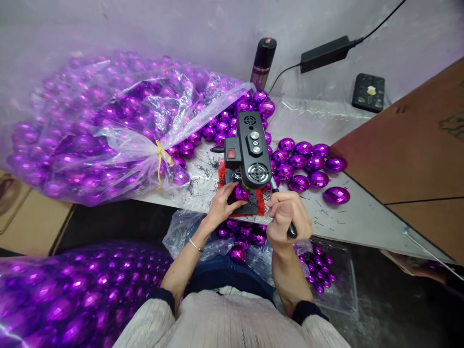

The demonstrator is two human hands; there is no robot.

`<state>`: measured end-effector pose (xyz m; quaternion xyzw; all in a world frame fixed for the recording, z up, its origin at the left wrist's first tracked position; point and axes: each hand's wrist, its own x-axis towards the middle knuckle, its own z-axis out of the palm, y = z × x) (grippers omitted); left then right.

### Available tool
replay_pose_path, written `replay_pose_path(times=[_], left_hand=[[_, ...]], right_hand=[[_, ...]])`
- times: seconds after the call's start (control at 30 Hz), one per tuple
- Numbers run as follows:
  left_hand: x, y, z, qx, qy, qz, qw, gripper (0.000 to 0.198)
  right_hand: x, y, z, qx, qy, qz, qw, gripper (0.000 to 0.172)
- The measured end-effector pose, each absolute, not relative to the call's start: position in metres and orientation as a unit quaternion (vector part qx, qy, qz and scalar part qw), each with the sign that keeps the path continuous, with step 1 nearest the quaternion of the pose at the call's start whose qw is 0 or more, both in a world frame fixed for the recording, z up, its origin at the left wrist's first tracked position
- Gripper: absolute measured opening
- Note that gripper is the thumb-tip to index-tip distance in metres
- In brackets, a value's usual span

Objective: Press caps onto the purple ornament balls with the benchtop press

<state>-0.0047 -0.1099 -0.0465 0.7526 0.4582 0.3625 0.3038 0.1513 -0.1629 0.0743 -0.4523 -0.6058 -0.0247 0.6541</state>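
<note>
Steadying a glossy purple, faceted, egg-shaped ornament (242,192) between the thumb and fingers of the left hand (222,205), while clenching the right hand (289,217) round the black lever handle (292,232) of a boxy black machine (253,150) with round vents and a red switch. Reaching forward and inward with the left forearm, wearing a slim silver-coloured bracelet (196,245) at the wrist, and curling the fingers about the ornament's left and near sides. Bending the right arm at the elbow, pointing the forearm ahead and closing the fist fully, with the handle's black tip showing at the near side.

Holding the ornament over a dark flat base plate (250,209) edged in red, at the near end of the machine's head, and so losing part of the ornament from view. Leaving contact between ornament and head impossible to tell. Cropping, at the frame's lower left, a bulging heap of purple ornaments (83,290), blurred in places.

Presenting, between the fingertips, small mirror-like facets glinting from bright magenta to deep violet. Matching in colour the loose purple ornaments (298,161) lying right of the machine on the white tabletop (355,212).
</note>
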Motion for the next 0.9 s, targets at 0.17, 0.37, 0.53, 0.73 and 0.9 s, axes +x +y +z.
replay_pose_path(times=[0.17,0.37,0.53,0.73,0.9], left_hand=[[0.004,-0.106,-0.054,0.756,0.46,0.364,0.291,0.061],[0.008,-0.11,-0.067,0.741,0.466,0.384,0.295,0.065],[0.006,-0.11,-0.067,0.743,0.463,0.382,0.294,0.061],[0.006,-0.111,-0.066,0.744,0.46,0.386,0.294,0.059],[0.004,-0.11,-0.066,0.751,0.458,0.374,0.295,0.06]], right_hand=[[0.153,-0.167,0.074,-0.471,-0.607,-0.014,0.64,0.033],[0.155,-0.168,0.067,-0.464,-0.612,-0.018,0.64,0.032],[0.156,-0.169,0.046,-0.449,-0.62,-0.016,0.643,0.029],[0.158,-0.165,0.013,-0.415,-0.625,-0.058,0.659,0.032],[0.157,-0.163,0.002,-0.416,-0.614,-0.071,0.668,0.035]])
